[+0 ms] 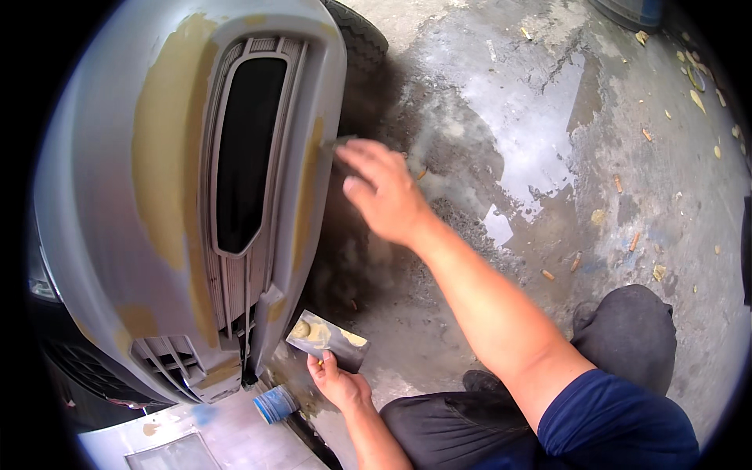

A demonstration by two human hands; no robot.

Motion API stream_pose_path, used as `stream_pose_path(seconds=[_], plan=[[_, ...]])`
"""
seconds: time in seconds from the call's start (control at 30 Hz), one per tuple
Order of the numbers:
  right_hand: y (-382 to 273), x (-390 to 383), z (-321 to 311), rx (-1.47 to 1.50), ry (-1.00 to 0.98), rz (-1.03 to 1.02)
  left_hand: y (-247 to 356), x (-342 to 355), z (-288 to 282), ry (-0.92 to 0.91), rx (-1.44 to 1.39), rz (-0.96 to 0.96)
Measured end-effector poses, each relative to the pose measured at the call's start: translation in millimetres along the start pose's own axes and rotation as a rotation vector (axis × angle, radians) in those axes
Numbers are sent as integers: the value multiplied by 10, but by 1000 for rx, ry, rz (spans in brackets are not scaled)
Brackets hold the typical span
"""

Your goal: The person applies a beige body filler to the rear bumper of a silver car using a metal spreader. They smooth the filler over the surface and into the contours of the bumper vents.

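Note:
A grey car bumper with tan filler patches fills the left side. My left hand grips a flat rectangular putty board, which carries a lump and smears of yellowish putty. Out at the bumper's right edge, my right hand has its fingers closed around a thin dark putty spreader. The spreader's tip is at the edge beside a narrow strip of filler; motion blurs it, and I cannot tell whether it touches.
A black lamp opening sits in the bumper, with a tyre behind. Below lie a blue tin and a pale panel. Cigarette butts litter the stained concrete floor. A blue bucket stands far right.

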State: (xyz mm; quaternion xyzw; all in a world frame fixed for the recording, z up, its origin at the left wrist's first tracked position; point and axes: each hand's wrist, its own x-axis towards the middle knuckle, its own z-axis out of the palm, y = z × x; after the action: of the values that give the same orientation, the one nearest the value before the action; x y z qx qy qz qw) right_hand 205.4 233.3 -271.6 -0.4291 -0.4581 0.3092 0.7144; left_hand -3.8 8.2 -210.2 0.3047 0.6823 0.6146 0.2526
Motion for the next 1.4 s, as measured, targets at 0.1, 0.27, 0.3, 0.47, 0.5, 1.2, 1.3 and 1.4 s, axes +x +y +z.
stream_pose_path(seconds=[0.1, 0.27, 0.3, 0.47, 0.5, 1.2, 1.3, 1.4], plan=[[42, 326, -117, -11, 129, -6, 14, -24, -41, -16, 23, 31], [-164, 118, 65, -137, 69, -85, 42, -6, -71, 22, 1, 2], [-160, -27, 102, -110, 11, -82, 42, -6, -61, 22, -8, 1], [-89, -325, 140, 171, -32, 132, 10, 11, -111, 17, -10, 23], [-57, -274, 132, 223, -4, 196, 10, 4, -111, 16, -10, 29], [-410, -921, 523, -18, -76, -13, 44, 59, -260, 48, -4, 30], [-385, -921, 426, -24, -60, -46, 44, 41, -256, 29, -24, 45], [-259, -519, 268, -10, 86, 57, 81, 18, -247, 47, -10, 66]])
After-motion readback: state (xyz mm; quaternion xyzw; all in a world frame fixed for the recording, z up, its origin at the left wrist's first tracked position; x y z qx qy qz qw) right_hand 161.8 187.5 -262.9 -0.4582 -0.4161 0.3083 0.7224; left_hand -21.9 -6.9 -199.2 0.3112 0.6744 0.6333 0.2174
